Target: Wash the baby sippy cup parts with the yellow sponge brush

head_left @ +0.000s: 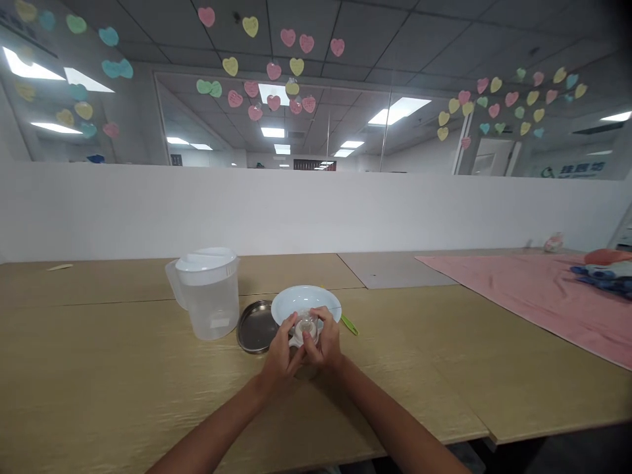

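Stretched both forearms [222, 421] over counter [99, 401]; clamped left hand [282, 354] and right hand [328, 339] around small clear-and-white piece [306, 325], at near side of pale bowl [303, 296]. Seemingly risked dropping it, or knocking bowl, through slackened grip or careless twist.

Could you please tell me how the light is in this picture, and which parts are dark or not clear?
Head view: ceiling lights glare as white patches; a soft shadow lies on the table beside the right forearm; the upper right corner goes nearly black; the small clear object between the left hand and right hand lacks fine detail.
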Demonstrator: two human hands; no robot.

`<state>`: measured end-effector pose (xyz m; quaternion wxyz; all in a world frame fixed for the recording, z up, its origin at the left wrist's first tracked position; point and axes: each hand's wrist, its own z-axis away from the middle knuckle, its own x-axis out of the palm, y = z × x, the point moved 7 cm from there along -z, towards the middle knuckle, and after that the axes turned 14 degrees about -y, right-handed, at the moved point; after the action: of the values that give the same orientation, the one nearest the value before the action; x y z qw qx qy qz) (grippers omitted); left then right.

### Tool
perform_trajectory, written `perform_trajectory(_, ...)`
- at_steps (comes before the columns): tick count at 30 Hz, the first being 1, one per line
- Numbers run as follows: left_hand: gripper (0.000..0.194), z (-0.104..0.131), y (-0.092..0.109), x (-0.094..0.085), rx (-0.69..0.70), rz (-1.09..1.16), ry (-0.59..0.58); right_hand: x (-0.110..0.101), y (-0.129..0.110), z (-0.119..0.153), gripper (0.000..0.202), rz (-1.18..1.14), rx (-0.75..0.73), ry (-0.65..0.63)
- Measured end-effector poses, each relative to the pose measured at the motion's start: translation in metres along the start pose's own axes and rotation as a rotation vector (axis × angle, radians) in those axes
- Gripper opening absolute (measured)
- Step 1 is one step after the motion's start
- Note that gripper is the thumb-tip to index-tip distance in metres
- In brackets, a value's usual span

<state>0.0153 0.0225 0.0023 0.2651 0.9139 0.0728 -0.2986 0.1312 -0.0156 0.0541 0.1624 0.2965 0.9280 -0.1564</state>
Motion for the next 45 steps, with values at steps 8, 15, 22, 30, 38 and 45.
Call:
perform_trajectory(8, 0.053, 0.002, -0.001, 0.0, -0.009, -0.075, 0.019, -0.002, -0.01, -0.002, 0.034, 0.103, -0.112, 0.027)
perform_trajectory(15, 0.061, 0.001, -0.002, -0.005, 0.03, -0.129, -0.025, -0.005, -0.002, -0.005, 0.03, 0.074, -0.042, -0.055)
perform_trajectory(22, 0.081, -0.002, -0.001, 0.0, 0.04, -0.158, -0.121, 0.0, 0.012, -0.009, 0.03, -0.079, 0.068, -0.223)
perform_trajectory(30, 0.088, -0.004, 0.001, 0.005, -0.004, -0.123, -0.202, 0.004, 0.021, -0.001, 0.032, -0.206, 0.196, -0.175)
perform_trajectory(38, 0.085, -0.006, 0.008, -0.005, 0.029, -0.163, -0.138, -0.035, 0.037, 0.005, 0.04, -0.053, 0.301, 0.328)
perform_trajectory(45, 0.06, -0.011, 0.025, -0.012, 0.154, -0.289, -0.11, -0.015, 0.074, -0.011, 0.041, 0.187, 0.672, -0.235)
